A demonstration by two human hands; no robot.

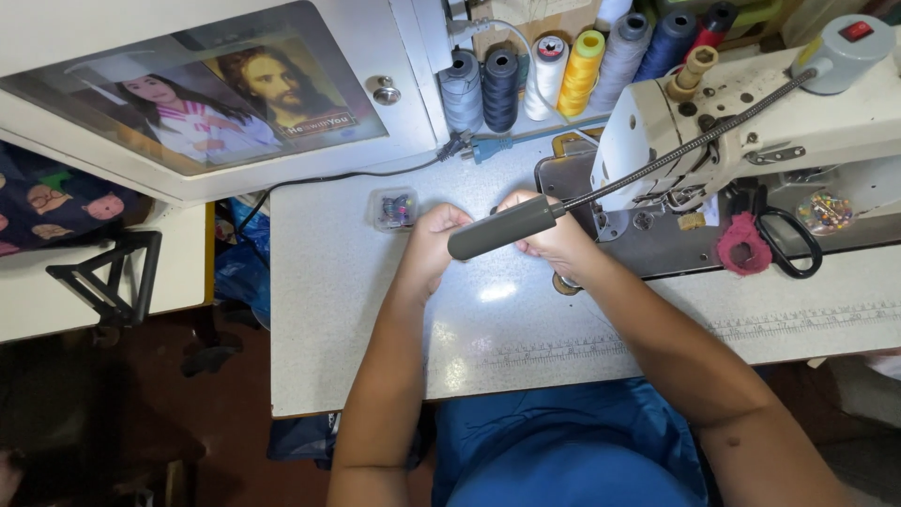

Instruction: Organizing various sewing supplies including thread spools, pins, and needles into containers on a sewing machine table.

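Observation:
Both my hands meet at the middle of the white sewing table (357, 319), just left of the sewing machine (751, 122). My left hand (434, 237) is curled shut near a grey lamp head (502, 228) on a flexible neck, which crosses over both hands. My right hand (554, 235) is closed too, beside the machine's needle end. What the fingers pinch is hidden by the lamp head. A small clear box (394, 208) of coloured bits lies just left of my left hand.
Several thread cones (563, 70) stand at the back. Black scissors (793, 239) and a pink pincushion ring (743, 244) lie on the machine bed. A white cabinet door with pictures (206, 94) and a black bracket (108, 277) are at left. A ruler strip (657, 343) runs along the table.

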